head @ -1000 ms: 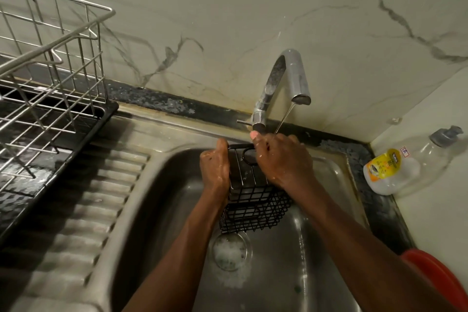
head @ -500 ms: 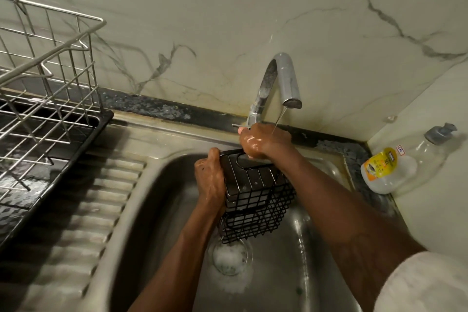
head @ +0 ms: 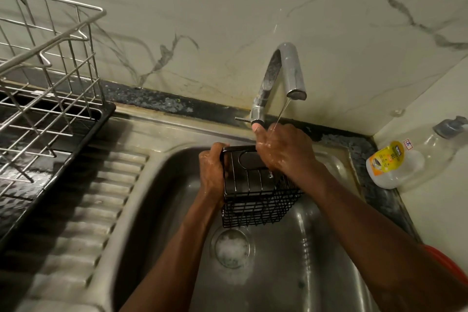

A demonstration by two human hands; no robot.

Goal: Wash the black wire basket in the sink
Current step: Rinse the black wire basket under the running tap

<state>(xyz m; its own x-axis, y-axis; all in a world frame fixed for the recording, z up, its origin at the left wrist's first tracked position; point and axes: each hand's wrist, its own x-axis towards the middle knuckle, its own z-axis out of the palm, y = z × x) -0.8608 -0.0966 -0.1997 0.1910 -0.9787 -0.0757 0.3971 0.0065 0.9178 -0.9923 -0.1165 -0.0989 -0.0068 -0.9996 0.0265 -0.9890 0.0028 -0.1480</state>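
- A black wire basket (head: 258, 195) is held in the air just below and in front of the tap (head: 286, 71), over the steel sink (head: 291, 281).
- The basket is tilted. A barred panel with an oval slot faces up, and the wire-grid body hangs on the side away from the tap.
- The left hand (head: 212, 175) grips the basket's left edge, down and left of the tap, with fingers curled over the rim at the far corner.
- The right hand (head: 283, 152) lies wet over the basket's far right corner, directly under the spout. One fingertip reaches to the tap's base. It cannot be told whether this hand grips the rim or only rests on it.
- A thin stream of water (head: 282, 114) falls from the spout onto the back of the right hand.
- The round drain (head: 231, 248) lies straight below the basket, further from the tap, and is covered in white foam.
- A ribbed steel drainboard (head: 88, 210) runs off to the left of the tap.
- Far left of the tap, a silver wire dish rack (head: 50, 78) stands on a black tray (head: 83, 139).
- Right of the tap, in the bench corner, a clear pump bottle (head: 410, 164) with a yellow label lies tilted against the wall.
- Well below and right of the tap, part of a red rim (head: 445, 261) shows past the right forearm.
- Behind the tap rises a pale wall with dark marble veins.
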